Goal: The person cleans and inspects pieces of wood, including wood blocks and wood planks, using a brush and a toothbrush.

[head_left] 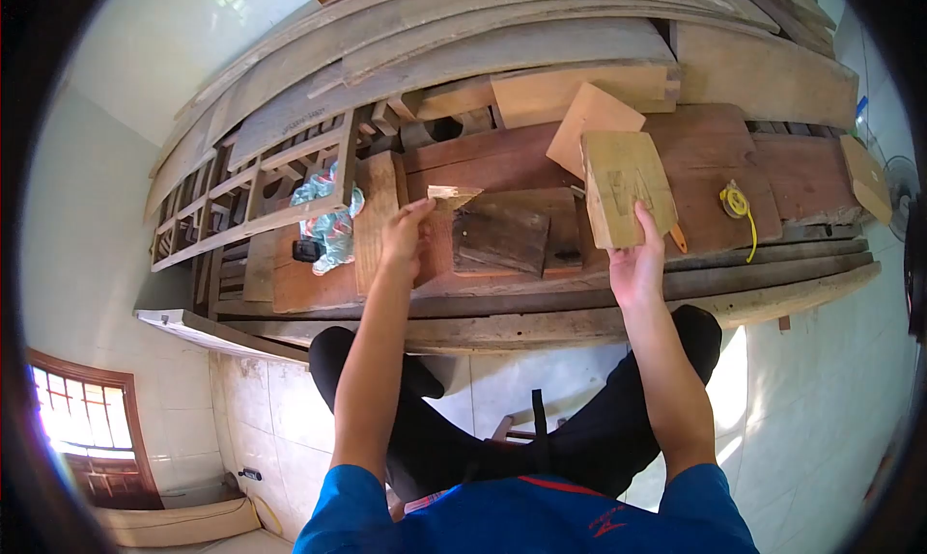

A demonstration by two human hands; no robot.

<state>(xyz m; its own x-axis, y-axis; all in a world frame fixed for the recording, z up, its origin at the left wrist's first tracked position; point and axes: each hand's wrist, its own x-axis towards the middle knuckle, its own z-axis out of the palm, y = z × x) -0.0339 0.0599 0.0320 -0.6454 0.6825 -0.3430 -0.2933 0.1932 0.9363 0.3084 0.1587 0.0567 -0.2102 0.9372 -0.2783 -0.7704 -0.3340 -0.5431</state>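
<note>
My right hand (pixel 637 264) grips the lower edge of a pale wooden block (pixel 628 189), thumb on its front face, raised over the bench. Dark marks show on that face. My left hand (pixel 406 234) has its fingers curled together, its index fingertip beside a light, splintered wood end (pixel 452 193). What those fingers hold, if anything, I cannot make out. Between the hands lies a dark, rough wooden block (pixel 500 237) on other boards. Behind the pale block, a thin tan wood piece (pixel 589 124) is partly hidden. A small orange object (pixel 679 239) shows beside its lower right corner.
A yellow tape measure (pixel 736 204) lies to the right with its end pulled out. At left, a slatted wooden frame (pixel 280 182) leans over a teal-and-white plastic bag (pixel 331 228) and a small black object (pixel 307 251). Long boards (pixel 463 57) are stacked behind.
</note>
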